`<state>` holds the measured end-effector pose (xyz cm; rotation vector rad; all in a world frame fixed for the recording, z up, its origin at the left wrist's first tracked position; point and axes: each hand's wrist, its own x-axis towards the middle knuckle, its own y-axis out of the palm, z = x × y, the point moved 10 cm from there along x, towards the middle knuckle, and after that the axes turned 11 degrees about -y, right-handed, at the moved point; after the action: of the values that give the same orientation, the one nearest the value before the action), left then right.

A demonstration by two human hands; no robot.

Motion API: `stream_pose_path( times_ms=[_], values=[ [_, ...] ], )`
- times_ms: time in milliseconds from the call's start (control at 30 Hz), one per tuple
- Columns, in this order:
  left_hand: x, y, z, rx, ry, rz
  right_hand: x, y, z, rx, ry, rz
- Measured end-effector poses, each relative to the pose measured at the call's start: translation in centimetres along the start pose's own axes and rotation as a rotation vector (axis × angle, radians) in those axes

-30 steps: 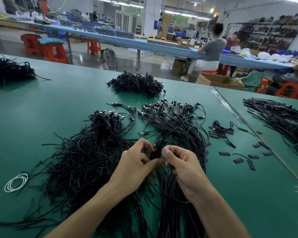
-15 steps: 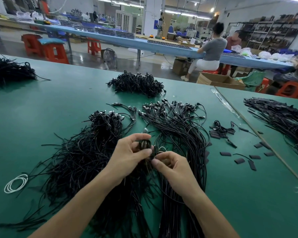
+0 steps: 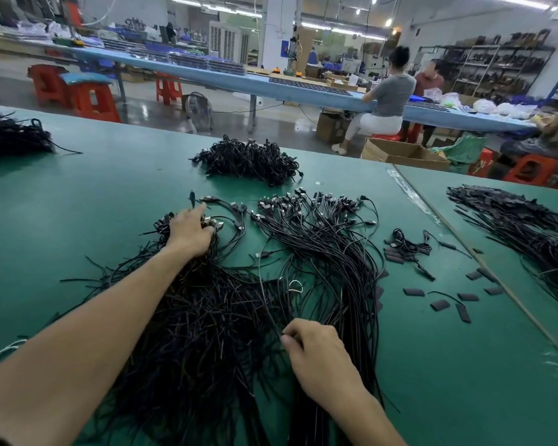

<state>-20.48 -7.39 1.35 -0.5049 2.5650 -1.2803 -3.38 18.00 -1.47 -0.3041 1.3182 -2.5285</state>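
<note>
Head view: the left hand (image 3: 190,231) lies in the middle left of the frame, on the plug ends of a loose heap of black cables (image 3: 207,317) that spreads from there down to the lower edge. Its index finger points away and the other fingers bend down among the plugs; whether they grip any, I cannot tell. The right hand (image 3: 319,355) sits low in the middle of the frame with its fingers curled. Its thumb and forefinger pinch thin strands at the near end of a fanned bundle of black cables with metal plugs (image 3: 319,246). That bundle runs from the centre of the frame to the lower edge, just beside the heap. Both lie on a green table top (image 3: 78,204). Above centre rests a tangled black cable pile (image 3: 248,160). Right of the bundle lie scattered short flat black sleeve pieces (image 3: 440,304) and a small coiled black cable (image 3: 406,244). At the lower left edge a white coiled wire (image 3: 0,355) shows.
</note>
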Motion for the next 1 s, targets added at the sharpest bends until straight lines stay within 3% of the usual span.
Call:
stream_pose_path(
  times_ms=[67,100,167,200,300,400,467,567,633,700,767,867,933,1000],
  values=[
    [-0.1,1.1,0.5,0.136,-0.030,0.041,0.1,-0.9,0.6,0.246,-0.009,-0.083],
    [-0.8,0.7,0.0,0.155,-0.004,-0.018,0.2,-1.8,1.1,0.342,-0.026,-0.149],
    [-3.5,-0.4,-2.8,0.139,0.211,-0.199,0.1,-4.2,2.2,0.442,-0.077,-0.297],
    [-5.4,-0.2,-4.5,0.127,0.365,-0.208,0.0,-5.2,2.9,0.463,-0.110,-0.344],
    [-11.0,3.5,-8.0,0.134,0.719,0.086,-0.1,-6.4,6.2,0.462,-0.251,-0.320],
    [-14.4,5.4,-9.0,0.070,0.839,0.231,-0.9,-6.2,10.1,0.509,-0.402,-0.208],
    [-14.4,5.2,-8.8,-0.113,0.783,0.244,-1.7,-7.0,11.3,0.556,-0.470,-0.199],
    [-10.2,3.8,-5.2,-0.444,0.408,0.218,-2.6,-10.5,8.7,0.571,-0.411,-0.400],
    [-8.2,1.2,-2.5,-0.496,0.289,0.019,-3.0,-12.9,4.4,0.473,-0.230,-0.586],
    [-8.2,-2.3,-1.4,-0.484,0.329,-0.218,-3.6,-14.8,0.1,0.251,-0.021,-0.695],
    [-9.8,-4.7,-2.1,-0.493,0.449,-0.344,-3.2,-15.0,-2.9,-0.031,0.132,-0.582],
    [-13.3,-4.9,-5.6,-0.324,0.658,-0.331,-2.0,-11.9,-4.6,-0.385,0.253,-0.216],
    [-15.7,-3.7,-7.6,-0.145,0.743,-0.297,-1.3,-10.0,-3.0,-0.290,0.128,-0.162],
    [-17.7,-2.6,-9.1,-0.036,0.798,-0.245,-0.8,-9.0,0.1,-0.001,-0.043,-0.182]
  ],
)
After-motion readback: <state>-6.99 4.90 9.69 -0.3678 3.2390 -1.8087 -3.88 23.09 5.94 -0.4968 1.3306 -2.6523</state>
